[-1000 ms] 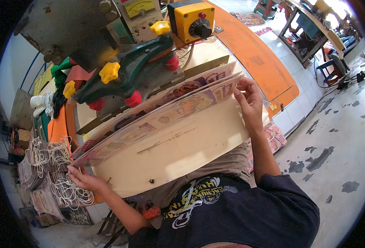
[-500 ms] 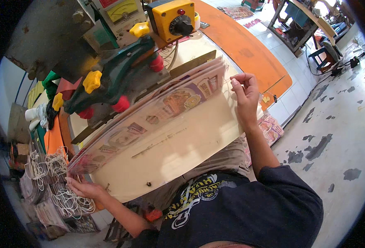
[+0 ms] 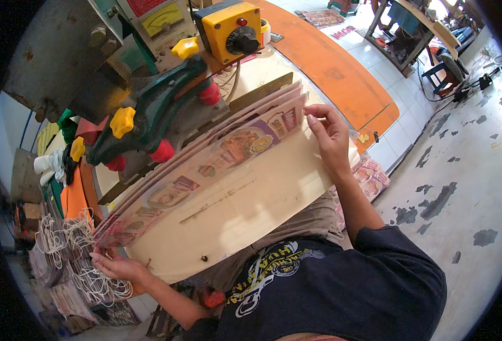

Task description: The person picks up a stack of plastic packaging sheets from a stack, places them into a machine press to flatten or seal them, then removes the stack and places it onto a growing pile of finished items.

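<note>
A long stack of printed plastic sheets [image 3: 205, 170], with coloured food pictures, stands tilted on its long edge across a cream work board [image 3: 251, 199]. My right hand [image 3: 331, 136] is closed in a pinch at the stack's upper right edge, thumb and fingers on it. At the lower left corner, my left hand [image 3: 117, 266] is turned palm up with its fingers closed about the sheets' end. Behind the stack sits a machine with a dark green bracket [image 3: 154, 108], yellow star knobs [image 3: 123, 122] and red feet [image 3: 162, 151].
A yellow control box [image 3: 231, 34] with a black dial stands at the back on an orange tabletop [image 3: 330, 71]. Bundles with white cords [image 3: 91, 273] lie at the left. More printed packs [image 3: 370, 177] are by my right elbow. A dark metal strip [image 3: 262, 92] runs behind the sheets.
My right hand has moved slightly left and in, onto the sheets' edge, where a gap showed before. The stack's layers look more separated along the top. The left hand has barely moved.
</note>
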Tool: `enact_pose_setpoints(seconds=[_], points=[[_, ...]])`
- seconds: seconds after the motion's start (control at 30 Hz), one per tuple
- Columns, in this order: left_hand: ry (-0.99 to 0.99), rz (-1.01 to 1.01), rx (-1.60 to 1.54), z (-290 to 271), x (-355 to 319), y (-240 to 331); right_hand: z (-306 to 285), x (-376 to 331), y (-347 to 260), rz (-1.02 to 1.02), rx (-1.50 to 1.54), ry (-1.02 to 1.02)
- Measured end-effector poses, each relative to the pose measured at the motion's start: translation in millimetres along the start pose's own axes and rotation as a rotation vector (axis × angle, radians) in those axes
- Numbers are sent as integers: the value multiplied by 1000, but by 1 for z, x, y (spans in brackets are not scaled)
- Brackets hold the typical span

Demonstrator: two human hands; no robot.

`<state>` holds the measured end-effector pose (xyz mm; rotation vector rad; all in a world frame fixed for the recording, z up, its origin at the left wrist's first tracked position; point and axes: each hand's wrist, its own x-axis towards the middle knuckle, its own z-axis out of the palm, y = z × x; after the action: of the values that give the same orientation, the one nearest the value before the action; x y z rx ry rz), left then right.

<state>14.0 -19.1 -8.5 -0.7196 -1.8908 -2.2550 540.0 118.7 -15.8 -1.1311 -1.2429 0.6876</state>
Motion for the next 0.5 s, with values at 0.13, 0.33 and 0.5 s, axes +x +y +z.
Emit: enact_pose_setpoints(seconds=[0.13, 0.33, 0.5], points=[[-7, 23, -36, 2, -3, 5, 3, -3, -7, 35, 55, 21], [-43, -38, -36, 5, -5, 3, 5, -3, -6, 84, -10, -45], [-63, -59, -56, -8, 4, -13, 8, -2, -5, 40, -18, -47]])
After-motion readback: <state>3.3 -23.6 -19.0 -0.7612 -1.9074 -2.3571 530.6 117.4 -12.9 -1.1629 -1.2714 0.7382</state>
